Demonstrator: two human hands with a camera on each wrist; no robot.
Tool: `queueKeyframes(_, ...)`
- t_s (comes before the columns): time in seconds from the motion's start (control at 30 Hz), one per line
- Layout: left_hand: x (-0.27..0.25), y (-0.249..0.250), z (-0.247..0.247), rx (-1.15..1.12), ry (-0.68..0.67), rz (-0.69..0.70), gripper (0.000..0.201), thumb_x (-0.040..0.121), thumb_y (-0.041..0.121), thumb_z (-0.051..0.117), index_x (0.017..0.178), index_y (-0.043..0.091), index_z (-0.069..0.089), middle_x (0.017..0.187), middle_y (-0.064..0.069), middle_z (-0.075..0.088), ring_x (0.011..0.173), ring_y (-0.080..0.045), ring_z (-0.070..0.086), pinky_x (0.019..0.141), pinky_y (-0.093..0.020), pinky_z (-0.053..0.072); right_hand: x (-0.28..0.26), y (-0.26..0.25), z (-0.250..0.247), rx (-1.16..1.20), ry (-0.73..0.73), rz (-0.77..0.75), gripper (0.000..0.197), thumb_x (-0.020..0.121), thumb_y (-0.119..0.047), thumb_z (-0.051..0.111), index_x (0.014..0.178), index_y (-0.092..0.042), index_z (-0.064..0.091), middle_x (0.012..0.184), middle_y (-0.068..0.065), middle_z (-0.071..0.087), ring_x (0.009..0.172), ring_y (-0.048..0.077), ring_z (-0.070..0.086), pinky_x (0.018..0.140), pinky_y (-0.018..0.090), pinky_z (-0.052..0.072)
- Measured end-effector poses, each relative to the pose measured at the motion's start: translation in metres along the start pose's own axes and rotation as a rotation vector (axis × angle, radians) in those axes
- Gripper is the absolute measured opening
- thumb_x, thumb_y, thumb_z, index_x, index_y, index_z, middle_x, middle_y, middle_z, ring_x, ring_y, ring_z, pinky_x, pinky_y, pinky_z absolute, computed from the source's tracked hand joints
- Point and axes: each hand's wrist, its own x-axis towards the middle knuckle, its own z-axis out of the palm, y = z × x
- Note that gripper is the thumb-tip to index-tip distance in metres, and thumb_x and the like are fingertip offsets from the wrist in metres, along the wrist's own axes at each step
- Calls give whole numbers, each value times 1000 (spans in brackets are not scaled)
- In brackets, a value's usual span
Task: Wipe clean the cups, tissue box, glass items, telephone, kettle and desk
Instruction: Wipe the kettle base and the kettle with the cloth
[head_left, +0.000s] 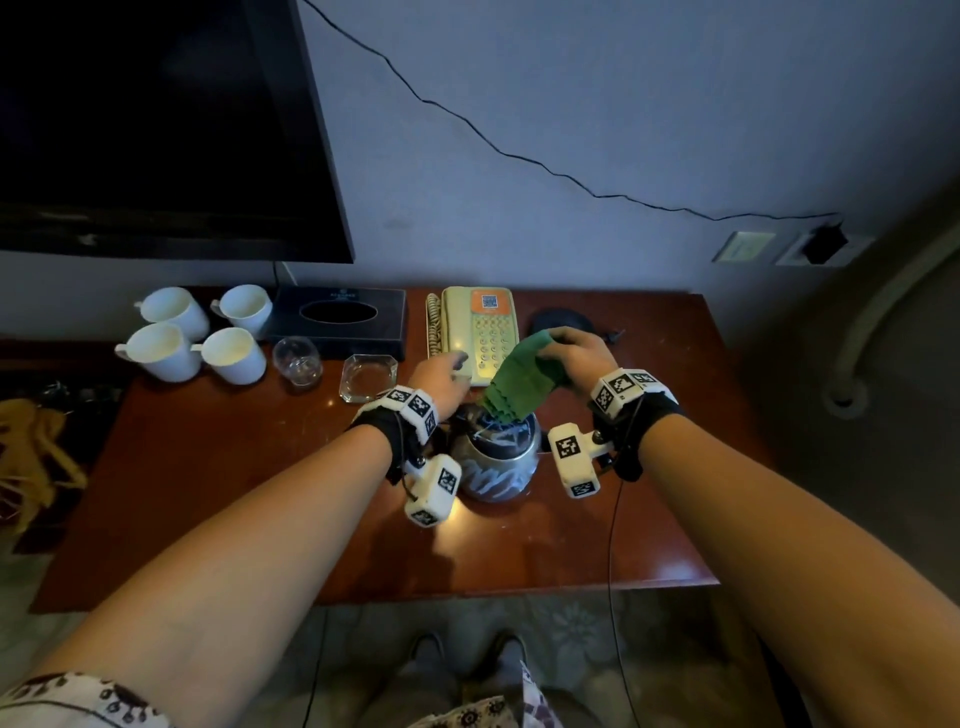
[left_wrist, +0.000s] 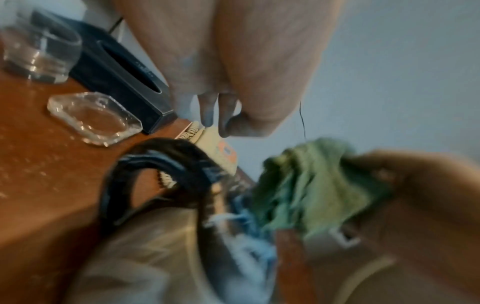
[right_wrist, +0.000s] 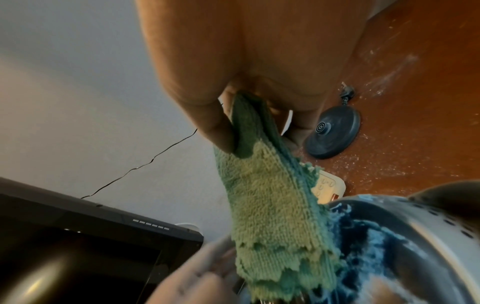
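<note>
A kettle (head_left: 498, 462) with a blue and white pattern stands mid-desk, its dark handle (left_wrist: 166, 164) toward my left. My right hand (head_left: 566, 353) pinches a green cloth (head_left: 519, 379) by its top edge, and the cloth (right_wrist: 270, 205) hangs down onto the kettle's lid (right_wrist: 376, 236). Just above the handle and the near end of the cream telephone (head_left: 483, 322) hovers my left hand (head_left: 447, 371), its fingers (left_wrist: 221, 115) loose and holding nothing. Several white cups (head_left: 171, 343), a black tissue box (head_left: 337, 317), a glass tumbler (head_left: 298, 361) and a glass ashtray (head_left: 368, 376) stand at the back left.
The brown desk (head_left: 260, 467) shows dusty specks. The kettle's round black base (head_left: 558, 319) lies right of the telephone, behind my right hand. A dark television (head_left: 156, 130) hangs on the wall above the cups. Wall sockets (head_left: 779, 247) sit at the far right.
</note>
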Motion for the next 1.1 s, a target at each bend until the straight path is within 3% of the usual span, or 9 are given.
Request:
queueKeyframes(0.13,-7,41,-10,-516,-90,-127,32,103,29,52,122,6,64,120,-13,68,113,-31,63,97,-42,50,-3,-4,-6,-5,-49,-31,21,80,-2,68,83,-23,69,87,11,67,88,30,63,85,46,55)
queueKeyframes(0.2,-9,52,-9,-452,-126,-89,32,98,34,60,112,7,69,108,-14,70,96,-31,67,86,-43,54,-5,-4,-10,-14,-70,-97,22,78,-1,69,82,-23,68,85,8,68,84,28,64,80,43,57)
queueKeyframes(0.33,-10,66,-2,-417,-56,-117,14,90,17,71,90,3,70,95,-22,71,89,-35,68,84,-42,56,-14,-11,-19,-50,-85,-276,23,81,10,66,90,-12,64,86,6,65,78,15,61,67,20,52)
queueKeyframes(0.53,-15,98,-10,-956,5,-374,12,94,-1,55,84,-1,60,80,-20,63,59,-22,63,48,-27,53,-32,-20,-19,0,-377,-257,36,75,-8,82,99,-16,56,101,5,68,88,14,67,77,26,56)
queueKeyframes(0.67,-20,97,-14,-1090,-80,-392,16,100,9,45,104,0,58,90,-17,69,78,-28,68,68,-35,60,-21,-11,-19,45,-241,-188,37,79,-1,77,100,-15,50,96,3,65,91,23,66,75,31,58)
queueKeyframes(0.73,-20,87,-15,-1019,-31,-373,16,100,10,48,106,-1,59,98,-19,69,77,-28,67,69,-37,60,-12,-4,-24,188,-180,-76,24,88,5,63,102,-10,52,91,8,62,82,26,64,66,30,58)
queueKeyframes(0.83,-23,69,-14,-794,84,-312,9,99,9,54,103,3,60,105,-18,67,77,-24,64,66,-31,58,-3,9,-30,401,-283,85,20,94,7,53,104,-10,57,95,16,63,82,29,64,75,43,57)
queueKeyframes(1.0,-21,30,-7,-265,48,-141,37,84,20,77,118,11,65,116,-6,67,107,-24,64,90,-34,51,-8,13,-26,482,-299,151,26,94,7,48,109,-9,62,93,14,69,81,28,68,66,36,59)
queueKeyframes(1.1,-26,13,-3,-85,-39,-55,71,78,29,84,140,12,54,133,-4,60,122,-23,56,95,-31,45,-14,14,-23,-35,-98,-12,24,91,2,57,111,-10,64,101,15,69,91,27,65,77,31,56)
